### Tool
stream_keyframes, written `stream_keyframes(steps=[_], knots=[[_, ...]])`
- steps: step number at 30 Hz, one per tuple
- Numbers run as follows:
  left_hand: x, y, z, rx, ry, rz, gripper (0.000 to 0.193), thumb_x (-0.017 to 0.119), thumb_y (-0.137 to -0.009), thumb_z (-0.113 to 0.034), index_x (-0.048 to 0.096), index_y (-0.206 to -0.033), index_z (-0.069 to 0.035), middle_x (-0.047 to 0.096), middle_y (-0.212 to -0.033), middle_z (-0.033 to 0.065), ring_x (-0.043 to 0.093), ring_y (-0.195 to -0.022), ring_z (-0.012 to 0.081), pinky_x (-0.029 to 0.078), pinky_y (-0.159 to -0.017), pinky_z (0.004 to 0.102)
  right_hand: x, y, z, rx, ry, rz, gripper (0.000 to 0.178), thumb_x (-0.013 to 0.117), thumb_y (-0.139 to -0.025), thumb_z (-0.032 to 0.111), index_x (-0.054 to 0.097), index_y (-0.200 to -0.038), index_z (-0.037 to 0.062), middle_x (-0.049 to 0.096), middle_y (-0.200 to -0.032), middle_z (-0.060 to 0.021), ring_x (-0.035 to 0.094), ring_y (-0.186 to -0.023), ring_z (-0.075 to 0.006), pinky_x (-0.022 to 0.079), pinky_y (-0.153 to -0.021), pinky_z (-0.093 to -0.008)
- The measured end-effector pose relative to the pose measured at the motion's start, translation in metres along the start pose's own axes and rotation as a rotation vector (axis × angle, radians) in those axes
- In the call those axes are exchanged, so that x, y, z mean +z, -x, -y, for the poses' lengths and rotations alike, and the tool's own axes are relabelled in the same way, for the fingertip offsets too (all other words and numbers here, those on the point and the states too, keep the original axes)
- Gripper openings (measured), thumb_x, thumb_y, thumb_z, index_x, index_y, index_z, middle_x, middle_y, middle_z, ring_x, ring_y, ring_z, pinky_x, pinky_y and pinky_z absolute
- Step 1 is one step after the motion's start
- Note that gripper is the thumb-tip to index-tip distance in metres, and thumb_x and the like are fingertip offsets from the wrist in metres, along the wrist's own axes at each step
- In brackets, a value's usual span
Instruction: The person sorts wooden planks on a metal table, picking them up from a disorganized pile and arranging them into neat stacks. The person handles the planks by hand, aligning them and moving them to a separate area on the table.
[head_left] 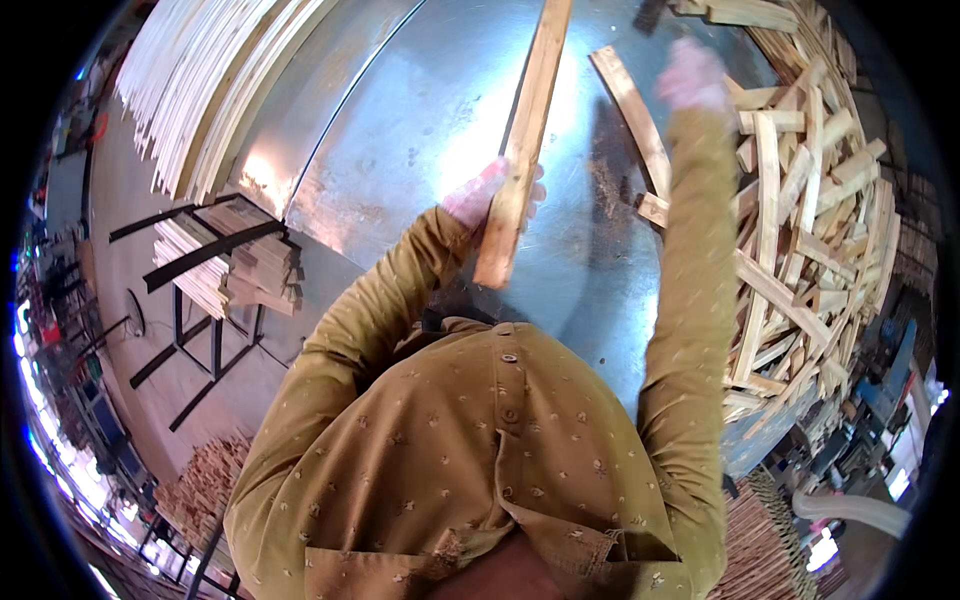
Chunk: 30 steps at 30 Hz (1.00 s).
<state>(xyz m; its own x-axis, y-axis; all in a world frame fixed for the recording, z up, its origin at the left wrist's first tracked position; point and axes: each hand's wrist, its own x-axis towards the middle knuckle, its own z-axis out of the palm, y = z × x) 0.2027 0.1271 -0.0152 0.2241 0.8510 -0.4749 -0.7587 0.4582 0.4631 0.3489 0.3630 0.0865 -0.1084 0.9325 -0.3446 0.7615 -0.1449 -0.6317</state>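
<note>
My left hand [478,197] is closed around the lower part of a long wooden strip [535,115], which runs away from me over the shiny metal tabletop [400,130]. Fingertips show on the strip's right side. Stretched far forward on the right, my right hand [693,75] is smeared by motion, so its fingers cannot be made out. It is nearest to a heap of short wooden offcuts [768,190]. Left of my right forearm, another wooden piece [632,120] lies on the metal, with a small block [653,209] at its near end.
Long pale wooden strips [215,80] lie stacked at the far left. Below them a black metal frame stand [215,250] holds shorter boards [262,255]. A dark object [650,15] sits at the far edge of view. Bundled wood [205,480] is at the lower left.
</note>
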Motion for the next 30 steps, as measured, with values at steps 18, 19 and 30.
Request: stream_keyframes(steps=[18, 19, 30], knots=[[0.029, 0.078, -0.121, -0.569, -1.652, -0.357, 0.053, 0.060, -0.090, -0.049, 0.058, -0.125, -0.008, 0.066, -0.106, 0.0184, 0.063, -0.102, 0.0285, 0.048, -0.090, 0.0431, -0.074, 0.134, -0.157, -0.709, 0.653, -0.201, 0.064, 0.072, -0.077, 0.035, 0.050, -0.132, 0.0082, 0.063, -0.110, -0.0164, 0.059, -0.106, -0.0341, 0.047, -0.092, -0.0440], [-0.016, 0.077, -0.112, -0.443, -1.572, -0.320, 0.053, 0.061, -0.089, -0.049, 0.059, -0.121, -0.006, 0.066, -0.099, 0.0164, 0.062, -0.095, 0.0266, 0.048, -0.086, 0.0407, -0.097, 0.139, -0.183, -0.546, 0.772, -0.208, 0.074, 0.076, -0.074, 0.038, 0.048, -0.135, 0.0086, 0.062, -0.114, -0.0171, 0.058, -0.111, -0.0347, 0.045, -0.096, -0.0452], [-0.079, 0.073, -0.093, -0.234, -1.409, -0.679, 0.069, 0.065, -0.088, -0.045, 0.046, -0.138, -0.003, 0.057, -0.129, 0.0232, 0.055, -0.121, 0.0367, 0.044, -0.099, 0.0396, -0.025, 0.084, -0.145, -0.013, 1.187, 0.008, 0.102, 0.068, -0.081, 0.051, 0.006, -0.154, 0.0148, 0.052, -0.130, -0.0212, 0.058, -0.116, -0.0346, 0.048, -0.094, -0.0451]])
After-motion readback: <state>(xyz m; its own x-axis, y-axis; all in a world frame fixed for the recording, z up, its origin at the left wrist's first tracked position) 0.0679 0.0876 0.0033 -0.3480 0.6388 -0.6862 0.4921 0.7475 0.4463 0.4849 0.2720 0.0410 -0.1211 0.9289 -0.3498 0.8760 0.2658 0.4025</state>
